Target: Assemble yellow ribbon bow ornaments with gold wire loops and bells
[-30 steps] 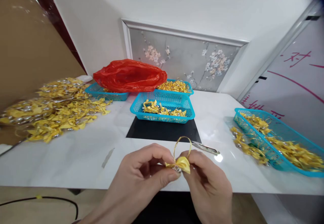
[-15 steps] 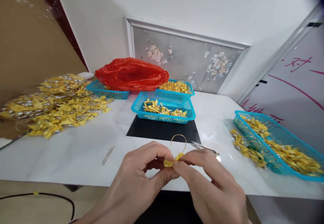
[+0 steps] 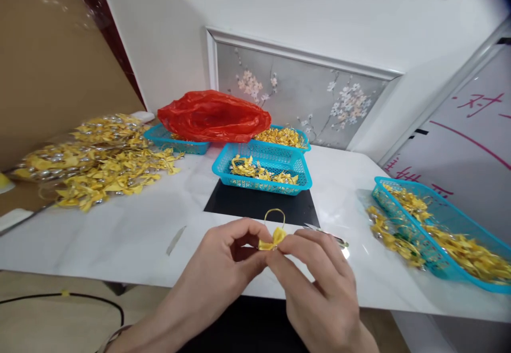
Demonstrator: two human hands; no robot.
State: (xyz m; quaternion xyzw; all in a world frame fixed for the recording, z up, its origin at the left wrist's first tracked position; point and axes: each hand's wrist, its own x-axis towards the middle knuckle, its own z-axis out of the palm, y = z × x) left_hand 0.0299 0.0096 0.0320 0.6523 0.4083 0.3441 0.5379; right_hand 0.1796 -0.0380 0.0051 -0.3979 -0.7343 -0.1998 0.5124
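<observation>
Both my hands meet above the near edge of the white table (image 3: 131,236). My left hand (image 3: 223,268) and my right hand (image 3: 319,284) pinch one small yellow ribbon bow (image 3: 273,238) between thumbs and fingertips. A thin gold loop (image 3: 274,215) stands up from the bow. A small silver part under the bow is mostly hidden by my fingers. Metal scissors (image 3: 325,231) lie on the table just behind my right hand.
A blue basket (image 3: 263,185) with a few bows sits on a black mat (image 3: 259,206). Behind are two more blue baskets, one (image 3: 167,137) under a red plastic bag (image 3: 213,116). A bow pile (image 3: 99,169) lies left; another blue basket (image 3: 451,225) of bows stands right.
My fingers have turned and squeezed the bow; its loop looks smaller and stands more upright. My right hand has closed over it from the right. The view has shifted slightly.
</observation>
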